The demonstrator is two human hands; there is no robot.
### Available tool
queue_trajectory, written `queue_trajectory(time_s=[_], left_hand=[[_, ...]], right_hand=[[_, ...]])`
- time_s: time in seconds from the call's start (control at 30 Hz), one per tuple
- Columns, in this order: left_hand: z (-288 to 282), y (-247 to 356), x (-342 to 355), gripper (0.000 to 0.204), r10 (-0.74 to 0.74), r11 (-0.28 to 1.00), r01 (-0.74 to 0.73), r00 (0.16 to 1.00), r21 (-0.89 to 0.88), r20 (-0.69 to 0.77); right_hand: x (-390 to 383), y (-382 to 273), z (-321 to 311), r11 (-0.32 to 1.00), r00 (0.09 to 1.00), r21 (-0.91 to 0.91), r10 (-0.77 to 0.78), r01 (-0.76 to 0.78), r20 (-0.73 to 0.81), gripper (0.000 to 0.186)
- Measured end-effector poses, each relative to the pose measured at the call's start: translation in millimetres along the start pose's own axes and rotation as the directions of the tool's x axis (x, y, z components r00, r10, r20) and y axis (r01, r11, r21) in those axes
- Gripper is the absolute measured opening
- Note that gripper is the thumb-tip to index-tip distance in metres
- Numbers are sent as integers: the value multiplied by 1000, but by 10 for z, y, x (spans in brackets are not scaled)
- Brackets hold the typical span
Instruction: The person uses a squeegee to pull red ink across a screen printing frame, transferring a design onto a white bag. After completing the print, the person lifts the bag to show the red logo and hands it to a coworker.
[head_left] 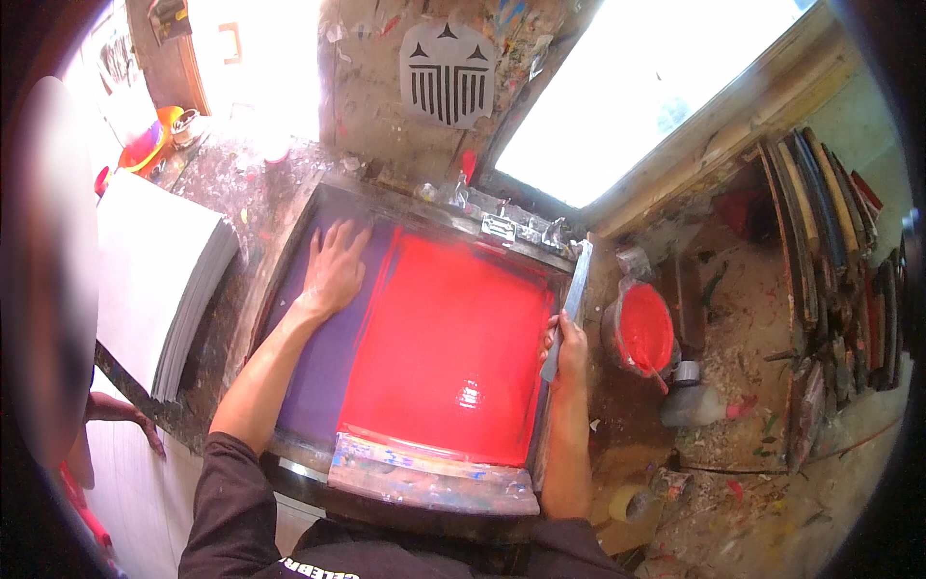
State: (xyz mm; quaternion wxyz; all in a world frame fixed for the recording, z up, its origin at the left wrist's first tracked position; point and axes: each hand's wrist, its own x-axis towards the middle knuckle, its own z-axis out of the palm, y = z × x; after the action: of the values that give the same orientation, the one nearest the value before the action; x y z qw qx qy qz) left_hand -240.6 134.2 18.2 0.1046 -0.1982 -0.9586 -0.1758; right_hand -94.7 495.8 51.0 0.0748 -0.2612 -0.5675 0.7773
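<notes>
A screen printing frame lies in front of me, its mesh purple at the left and covered by a glossy red ink area at the middle and right. Fingers spread, my left hand lies on the purple part, left of the red. My right hand is closed around a long flat grey strip at the frame's right edge; whether it is an ink spatula I cannot tell. Along the near edge of the red rests a wide, paint-stained squeegee.
A thick stack of white paper sits at the left, near another person's hand. To the right stand a tub of red ink and a squeeze bottle. Several squeegees lean at the far right. Metal hinge clamps line the frame's far edge.
</notes>
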Motion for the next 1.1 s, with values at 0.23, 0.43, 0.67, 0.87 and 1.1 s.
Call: queue_trajectory(time_s=[0.23,0.43,0.67,0.87,1.1], left_hand=[[11,-10,15,56,4,1000,-4,1000,-2,-7],[20,-8,25,57,4,1000,-4,1000,1,-14],[6,-4,17,57,11,1000,-11,1000,-8,-22],[20,-11,17,57,11,1000,-11,1000,5,-24],[8,-20,12,57,10,1000,-10,1000,16,-19]], right_hand=[[137,-47,-247,654,921,674,94,-343,378,37],[112,-69,-220,691,957,684,35,-232,289,37],[-4,-112,-139,803,953,580,-55,-135,297,36],[72,-49,-210,712,939,653,24,-256,342,35],[-36,-86,-40,913,975,374,95,-165,200,29]])
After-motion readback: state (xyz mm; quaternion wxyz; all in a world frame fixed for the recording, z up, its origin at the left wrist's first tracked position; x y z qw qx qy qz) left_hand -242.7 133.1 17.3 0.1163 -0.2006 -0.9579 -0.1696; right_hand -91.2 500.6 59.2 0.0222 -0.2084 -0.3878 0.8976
